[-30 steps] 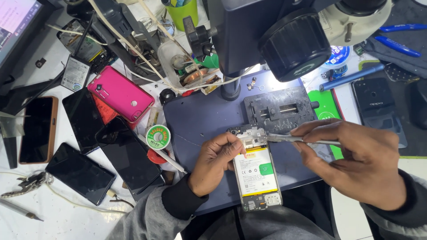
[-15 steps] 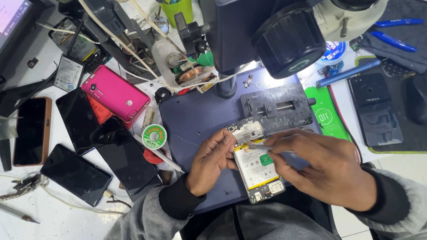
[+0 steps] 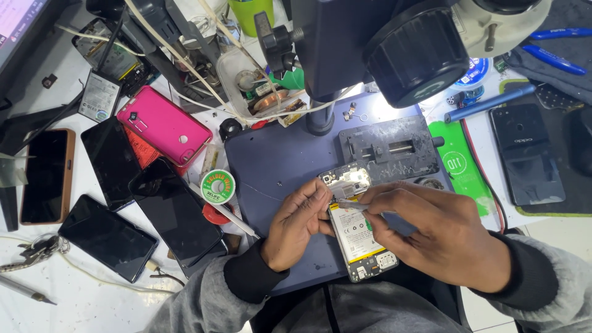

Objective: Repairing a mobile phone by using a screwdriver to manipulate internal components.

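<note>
- A pair of tweezers (image 3: 353,205) is pinched in the closed fingers of the right hand (image 3: 435,234), with the tips laid over the upper part of the opened phone (image 3: 357,225).
- The phone's left edge is pressed by the fingertips of the left hand (image 3: 299,222), which is curled closed against it; the phone lies back-open, battery exposed, on the dark blue mat (image 3: 271,160).
- Both forearms, in grey sleeves with black cuffs, are brought in from the bottom edge, with the wrists bent down towards the mat.
- The top of the view is filled by a microscope head (image 3: 413,43), hung over the mat.
- A grey metal board holder (image 3: 388,148) is set on the mat just above the phone.
- To the left, on the white bench (image 3: 92,296), a pink phone (image 3: 163,126) and several dark phones (image 3: 176,213) are spread.
- A green solder reel (image 3: 217,186) is seen between them and the mat.
</note>
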